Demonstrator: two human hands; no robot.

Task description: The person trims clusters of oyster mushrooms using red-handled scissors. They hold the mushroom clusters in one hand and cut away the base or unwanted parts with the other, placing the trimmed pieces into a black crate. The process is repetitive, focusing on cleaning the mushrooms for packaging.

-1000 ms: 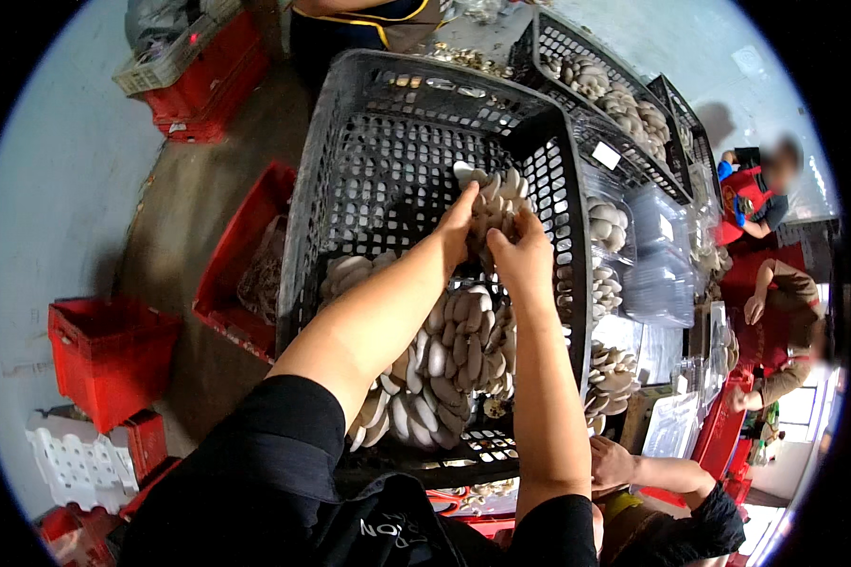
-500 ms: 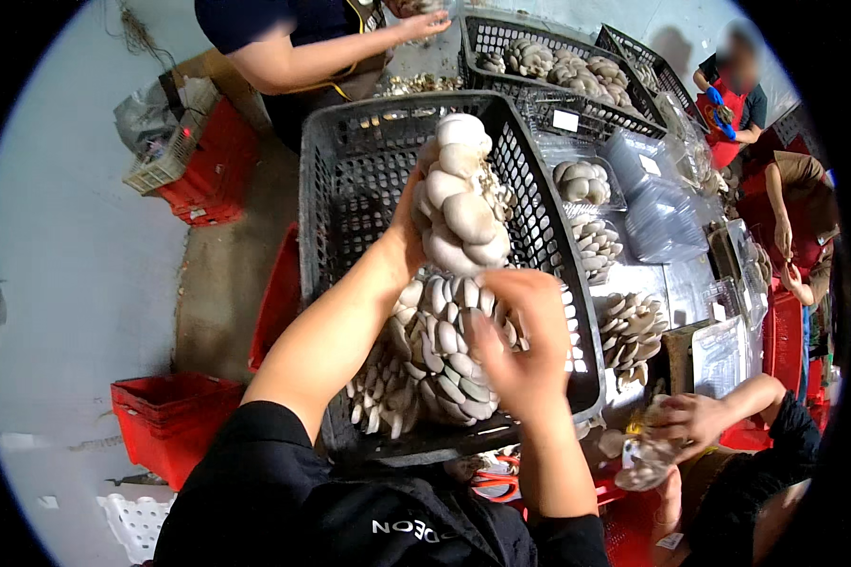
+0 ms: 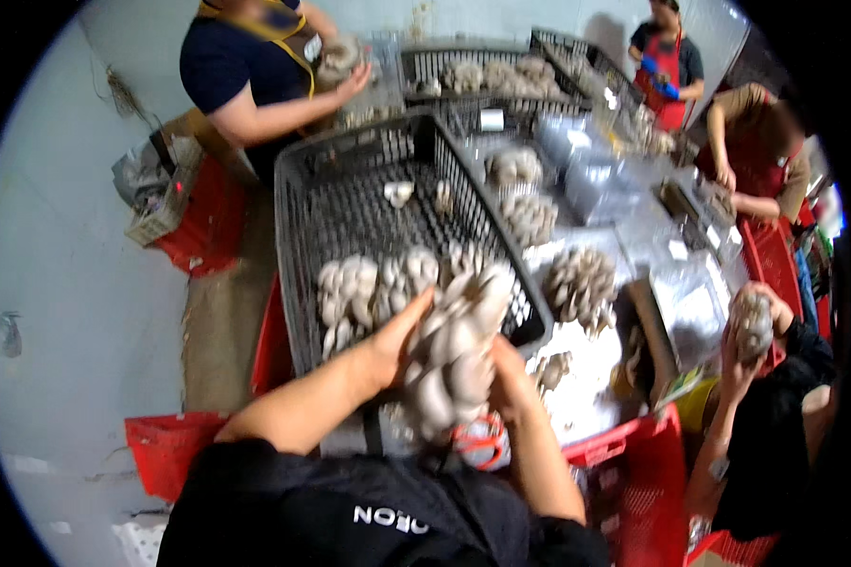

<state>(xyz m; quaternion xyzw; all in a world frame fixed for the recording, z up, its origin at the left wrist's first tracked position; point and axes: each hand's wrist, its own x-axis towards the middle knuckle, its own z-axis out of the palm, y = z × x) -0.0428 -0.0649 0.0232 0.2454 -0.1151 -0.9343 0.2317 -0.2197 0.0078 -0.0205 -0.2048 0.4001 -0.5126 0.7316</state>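
Observation:
A big cluster of oyster mushrooms (image 3: 452,364) is held between both my hands, close to my chest at the front edge of a black mesh crate (image 3: 298,227). My left hand (image 3: 402,345) grips its left side, and my right hand (image 3: 509,383) presses against its right side; the fingers are partly hidden behind the caps. More mushroom clusters (image 3: 350,291) lie in the near half of the crate, with small loose pieces (image 3: 399,194) farther back. Below the held cluster show the red handles of what look like scissors (image 3: 482,444).
To the right, a table holds mushroom clusters (image 3: 581,283), stacked clear plastic trays (image 3: 600,189) and another black crate (image 3: 425,68). Red crates (image 3: 648,472) stand at front right and left. Co-workers surround the table; one at right holds a mushroom pack (image 3: 755,326).
The mushroom cluster has come down and toward me from above the crate. My right hand, apart from it before, has joined my left on it. The whole view has shifted.

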